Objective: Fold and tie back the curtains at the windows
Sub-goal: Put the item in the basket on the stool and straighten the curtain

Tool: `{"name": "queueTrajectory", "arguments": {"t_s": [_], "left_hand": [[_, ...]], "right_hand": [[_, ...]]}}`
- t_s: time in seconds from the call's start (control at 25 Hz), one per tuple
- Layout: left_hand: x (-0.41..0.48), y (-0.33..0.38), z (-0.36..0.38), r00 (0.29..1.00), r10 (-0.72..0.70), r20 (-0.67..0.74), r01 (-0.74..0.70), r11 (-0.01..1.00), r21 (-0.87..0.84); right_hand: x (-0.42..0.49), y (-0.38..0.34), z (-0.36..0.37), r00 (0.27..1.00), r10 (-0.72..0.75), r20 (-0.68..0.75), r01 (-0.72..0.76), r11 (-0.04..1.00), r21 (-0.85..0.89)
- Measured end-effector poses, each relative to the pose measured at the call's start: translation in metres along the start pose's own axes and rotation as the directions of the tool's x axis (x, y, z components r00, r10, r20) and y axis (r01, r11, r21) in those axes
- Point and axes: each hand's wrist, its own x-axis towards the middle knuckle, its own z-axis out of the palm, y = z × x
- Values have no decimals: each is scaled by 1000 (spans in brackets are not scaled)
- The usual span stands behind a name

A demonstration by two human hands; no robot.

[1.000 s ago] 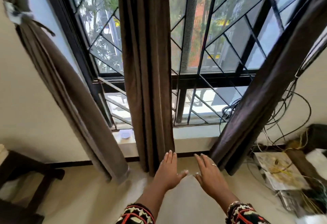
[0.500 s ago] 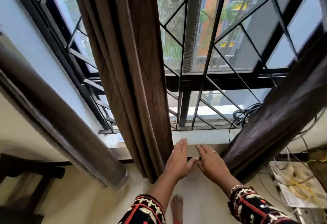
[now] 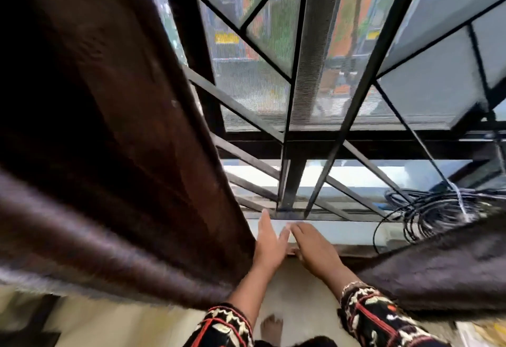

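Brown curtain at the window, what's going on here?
A person holds both hands out over the white window sill. The left hand, fingers straight, is beside the edge of the dark brown fabric curtain; the right hand is flat next to it. Neither grips the curtain; it is not yet folded or tied.

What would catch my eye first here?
A big brown curtain fills the left side, hanging before a black diagonal window grille. At bottom centre, the left hand and right hand reach open-fingered toward the sill, and a coil of black cables lies at right.
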Motion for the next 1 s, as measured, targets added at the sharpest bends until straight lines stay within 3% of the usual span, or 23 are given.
{"name": "queueTrajectory", "arguments": {"t_s": [0.2, 0.56, 0.84, 1.0], "left_hand": [[44, -61, 23, 958, -228, -174, 213, 972, -97], [160, -204, 68, 814, -430, -389, 265, 872, -411], [233, -279, 60, 699, -460, -547, 66, 804, -592], [256, -302, 54, 714, -476, -514, -2, 732, -681]], "right_hand": [[44, 22, 74, 998, 8, 55, -16, 989, 149], [146, 59, 249, 987, 19, 157, -70, 942, 329], [235, 52, 342, 991, 6, 132, -75, 848, 524], [258, 47, 363, 996, 4, 87, -50, 838, 543]]}}
